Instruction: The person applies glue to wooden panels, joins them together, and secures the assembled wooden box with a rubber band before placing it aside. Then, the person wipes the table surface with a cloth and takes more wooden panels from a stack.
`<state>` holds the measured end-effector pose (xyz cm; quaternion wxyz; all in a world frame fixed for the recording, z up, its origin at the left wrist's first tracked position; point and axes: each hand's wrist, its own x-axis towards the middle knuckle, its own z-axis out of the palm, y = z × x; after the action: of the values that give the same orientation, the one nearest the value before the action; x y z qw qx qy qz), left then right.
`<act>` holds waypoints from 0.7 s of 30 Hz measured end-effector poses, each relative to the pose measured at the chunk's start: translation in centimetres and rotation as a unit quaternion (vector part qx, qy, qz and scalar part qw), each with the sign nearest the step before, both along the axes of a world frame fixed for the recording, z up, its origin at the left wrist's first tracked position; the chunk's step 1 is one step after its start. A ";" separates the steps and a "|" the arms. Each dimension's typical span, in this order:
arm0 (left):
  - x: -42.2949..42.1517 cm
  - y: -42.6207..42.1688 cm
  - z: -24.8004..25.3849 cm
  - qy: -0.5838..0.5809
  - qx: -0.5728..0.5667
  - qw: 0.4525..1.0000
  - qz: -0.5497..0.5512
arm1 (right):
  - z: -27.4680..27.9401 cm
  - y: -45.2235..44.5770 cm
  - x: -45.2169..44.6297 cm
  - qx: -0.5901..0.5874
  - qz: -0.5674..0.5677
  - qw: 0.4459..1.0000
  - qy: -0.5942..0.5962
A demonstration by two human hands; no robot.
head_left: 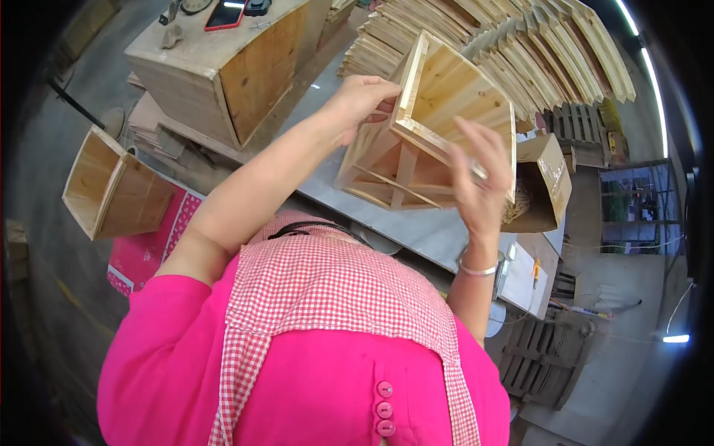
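A pale wooden box (462, 88), open-topped with slanted sides and cross braces below, stands tilted in the view on the grey worktable. My left hand (364, 108) is closed at its left rim, thumb and fingertips on the edge of the wood. My right hand (482, 175) is over the box's right side, its fingers stretched apart and blurred by motion. A small pale spot shows at its fingers, too blurred to name. A bracelet (477, 270) circles the right wrist.
Stacked wooden panels (550, 52) lie behind the box. A cardboard carton (547, 178) stands to the right, near a paper pad (523, 279). At left are a wooden cabinet (178, 74) bearing a red-edged phone (225, 15), and another wooden box (134, 197) on pink cloth.
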<state>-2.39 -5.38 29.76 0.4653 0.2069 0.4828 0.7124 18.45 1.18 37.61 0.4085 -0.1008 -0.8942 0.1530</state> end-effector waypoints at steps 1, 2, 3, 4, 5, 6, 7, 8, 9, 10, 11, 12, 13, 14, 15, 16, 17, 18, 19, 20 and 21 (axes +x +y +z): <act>-0.1 0.1 0.3 0.001 -0.014 1.000 -0.005 | 0.0 -0.1 -1.4 0.008 0.048 0.998 -0.046; -0.3 0.2 0.4 0.003 -0.028 1.000 -0.010 | -0.2 0.0 -2.4 0.009 0.049 0.997 -0.050; -0.6 0.4 0.4 -0.001 -0.027 1.000 -0.009 | -0.5 0.2 -3.1 -0.042 0.076 0.990 -0.112; -0.9 0.7 0.4 -0.013 -0.041 0.999 -0.021 | -0.8 0.3 -3.6 -0.093 0.101 0.975 -0.173; -1.1 0.8 0.2 -0.026 -0.055 0.998 -0.032 | -0.8 0.4 -3.7 -0.082 0.110 0.977 -0.164; -1.3 0.6 0.1 -0.032 -0.051 0.998 -0.030 | -0.8 0.5 -3.8 -0.079 0.112 0.976 -0.171; -1.4 0.2 -0.1 -0.106 -0.011 0.994 -0.006 | -1.0 0.5 -3.7 -0.080 0.109 0.977 -0.168; -1.6 -0.1 -0.3 -0.177 0.027 0.984 0.016 | -1.0 0.5 -3.7 -0.081 0.104 0.978 -0.164; -1.8 -1.0 -0.8 -0.179 0.030 0.983 0.015 | -0.8 0.6 -3.8 -0.079 0.104 0.978 -0.166; -1.5 -2.4 -1.6 -0.274 0.104 0.956 -0.004 | -0.7 0.6 -3.8 -0.092 0.107 0.975 -0.171; -1.3 -3.5 -2.2 -0.365 0.176 0.914 -0.024 | -0.7 0.6 -3.8 -0.106 0.109 0.973 -0.175; -1.1 -4.2 -2.3 -0.367 0.176 0.913 -0.026 | -0.7 0.7 -3.9 -0.105 0.106 0.973 -0.177; -0.9 -4.8 -2.4 -0.392 0.200 0.896 -0.050 | -0.7 0.7 -3.9 -0.115 0.112 0.971 -0.176; -0.8 -5.1 -2.3 -0.418 0.225 0.877 -0.073 | -0.7 0.7 -3.9 -0.125 0.118 0.969 -0.177; -0.8 -4.9 -1.9 -0.421 0.226 0.875 -0.074 | -0.7 0.6 -3.8 -0.124 0.116 0.969 -0.181; -0.9 -4.3 -1.2 -0.396 0.229 0.886 -0.078 | -0.6 0.6 -3.9 -0.129 0.112 0.968 -0.184; -1.1 -3.6 -0.8 -0.369 0.232 0.896 -0.082 | -0.5 0.6 -3.9 -0.134 0.108 0.967 -0.187; -1.5 -3.0 -0.7 -0.370 0.236 0.895 -0.081 | -0.5 0.6 -4.0 -0.131 0.109 0.967 -0.189; -2.1 -2.0 -0.9 -0.396 0.230 0.885 -0.091 | -0.6 0.5 -3.9 -0.131 0.107 0.968 -0.183; -2.7 -1.0 -0.9 -0.419 0.225 0.874 -0.102 | -0.5 0.5 -4.0 -0.128 0.107 0.970 -0.176; -3.5 0.1 -0.8 -0.413 0.235 0.874 -0.103 | -0.1 0.1 -4.1 -0.125 0.094 0.970 -0.187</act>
<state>-5.88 -5.28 28.94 0.6312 0.0457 0.0413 0.7732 14.37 1.30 37.54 0.2023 -0.0935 -0.9337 0.2802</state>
